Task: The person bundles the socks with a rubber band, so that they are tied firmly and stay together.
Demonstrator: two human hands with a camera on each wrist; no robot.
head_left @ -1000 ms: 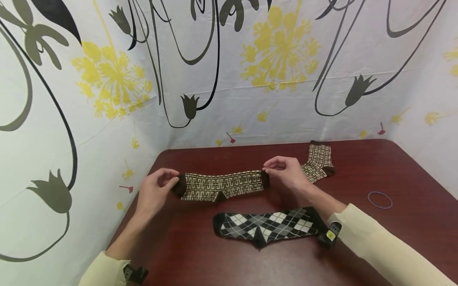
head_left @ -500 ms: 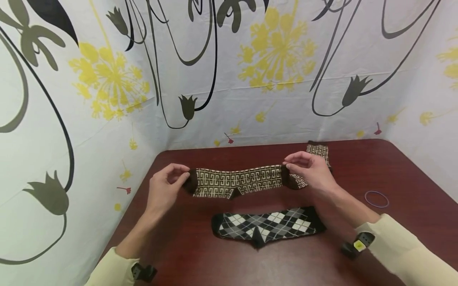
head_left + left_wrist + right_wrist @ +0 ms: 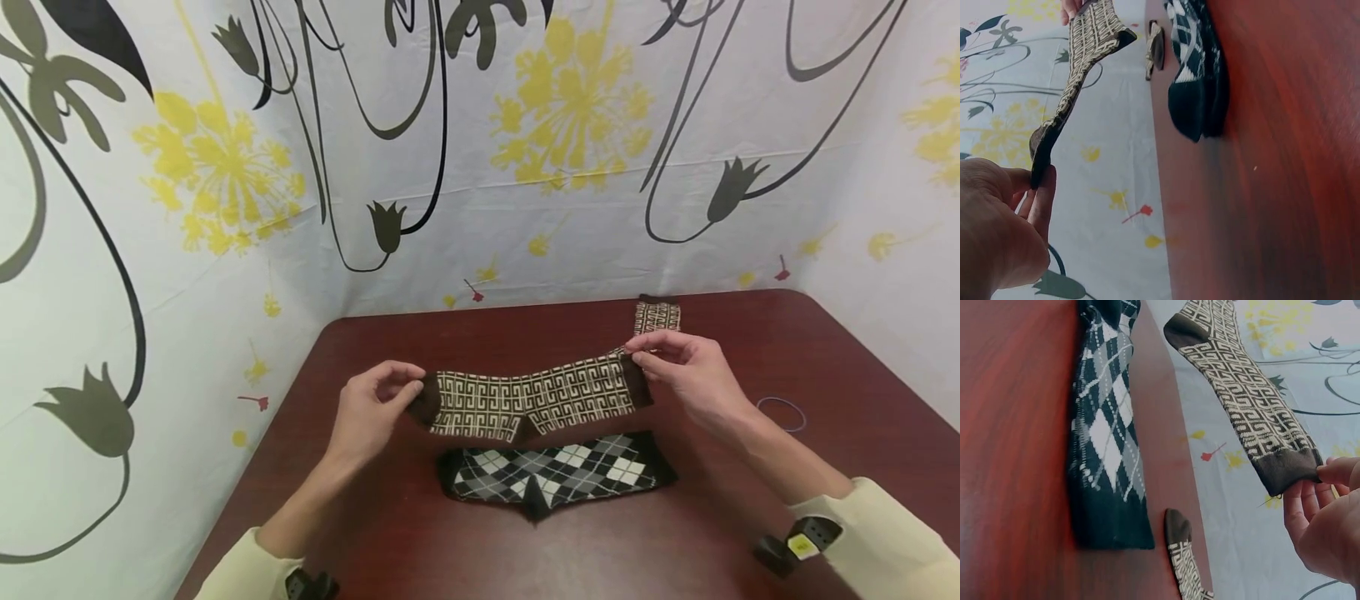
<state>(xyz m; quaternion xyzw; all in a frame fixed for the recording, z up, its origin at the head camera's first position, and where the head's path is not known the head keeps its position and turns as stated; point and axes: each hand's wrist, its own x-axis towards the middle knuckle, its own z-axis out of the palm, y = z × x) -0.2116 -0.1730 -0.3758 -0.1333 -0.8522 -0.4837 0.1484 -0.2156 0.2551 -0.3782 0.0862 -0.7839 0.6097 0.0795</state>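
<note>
A brown and cream sock with a Greek-key pattern is stretched sideways above the table between both hands. My left hand pinches its dark toe, thumb against fingers, as the left wrist view also shows. At the other end my right hand pinches the brown cuff by its upper corner. Just below, from the head view, a black, grey and white argyle sock lies flat on the table, its heel pointing toward me. In the left wrist view the argyle toe looks doubled, like two layers.
A second Greek-key sock lies at the back of the dark red table, partly hidden behind my right hand. A thin purple elastic loop rests to the right, partly behind the forearm. A patterned white cloth surrounds the table.
Both hands have carried the held sock to the right, then lowered it a little toward the argyle sock. Its cuff end now sits higher than the toe. The head view has shifted slightly.
</note>
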